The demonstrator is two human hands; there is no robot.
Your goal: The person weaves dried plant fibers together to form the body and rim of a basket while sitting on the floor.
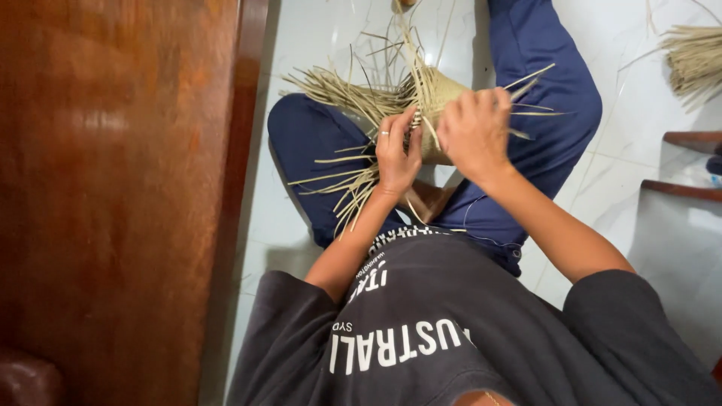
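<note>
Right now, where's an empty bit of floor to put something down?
The white tile floor is bare between the wooden door and the left knee, and again right of the right leg, below the straw bundle. It is crowded in the lap, where the left hand and right hand work the half-woven straw piece with loose strips sticking out.

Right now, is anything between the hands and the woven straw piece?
Nothing visible: the left hand and the right hand both already grip the half-woven straw piece over the lap, with loose strands fanning outward.
</note>
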